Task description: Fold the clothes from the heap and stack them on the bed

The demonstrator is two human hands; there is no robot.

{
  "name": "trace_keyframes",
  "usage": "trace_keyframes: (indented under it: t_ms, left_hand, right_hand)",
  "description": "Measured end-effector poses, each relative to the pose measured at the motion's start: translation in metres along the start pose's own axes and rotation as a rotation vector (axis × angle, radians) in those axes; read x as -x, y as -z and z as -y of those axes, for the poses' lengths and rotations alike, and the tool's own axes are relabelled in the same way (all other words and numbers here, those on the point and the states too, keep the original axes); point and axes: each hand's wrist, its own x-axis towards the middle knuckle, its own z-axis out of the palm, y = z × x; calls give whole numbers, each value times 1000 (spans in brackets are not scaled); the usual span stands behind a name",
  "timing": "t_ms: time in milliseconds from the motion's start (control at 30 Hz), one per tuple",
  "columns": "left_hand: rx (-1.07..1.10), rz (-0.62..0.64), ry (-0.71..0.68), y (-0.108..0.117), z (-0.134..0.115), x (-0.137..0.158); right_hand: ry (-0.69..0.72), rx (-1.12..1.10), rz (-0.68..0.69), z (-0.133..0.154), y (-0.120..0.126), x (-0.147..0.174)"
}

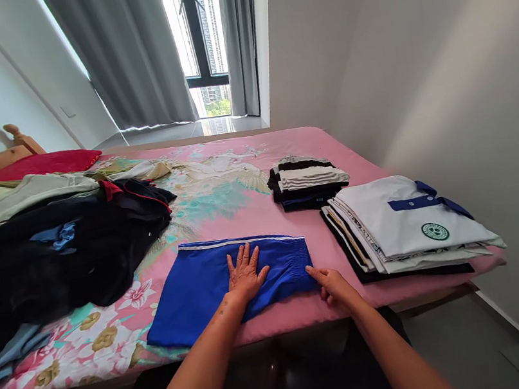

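Observation:
A pair of blue shorts [196, 295] with a white side stripe lies folded lengthwise at the near edge of the bed, its gathered waistband pointing right. My left hand [246, 274] rests flat on the middle of the shorts, fingers spread. At the waistband's near corner, my right hand [328, 281] pinches the fabric between thumb and fingers. Some creases run through the cloth between my two hands.
To the right sits a stack of folded shirts [404, 218], a white polo with a blue collar on top. Behind it is a smaller folded pile [309, 180]. Loose dark and pale clothes [67, 249] heap on the left, near a red pillow [50, 163]. Floral bedding [243, 213] covers the bed.

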Motion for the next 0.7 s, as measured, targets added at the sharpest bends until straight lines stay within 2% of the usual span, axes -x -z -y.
trace_keyframes:
  t_ms: [67,133,233,333,400,500,567,633,700]
  left_hand:
    - [10,-8,-6,-3,2,2]
    - [46,-5,-11,-3,4,3]
    - [140,5,-3,0,5,6]
    - [343,-6,11,5,6,7]
    - [605,-61,62,9,7,7]
    - [1283,-232,260,12,8,10]
    - [1651,-320,384,11,10,14]
    - [1803,-349,453,8,13,23]
    - [1912,-350,497,6,18,33]
  right_hand:
    - [45,-32,29,5,-5,-1]
    - [85,-189,50,9,-10,2]
    - [44,-442,76,13,-18,9]
    - [2,-583,149,18,-25,15]
    - [37,-634,180,26,-28,21]
    - [125,-632,195,52,-38,36]
    - [200,-576,210,76,-53,48]
    - [277,-483,230,101,-78,56]
    - [361,-366,248,119,-114,57]
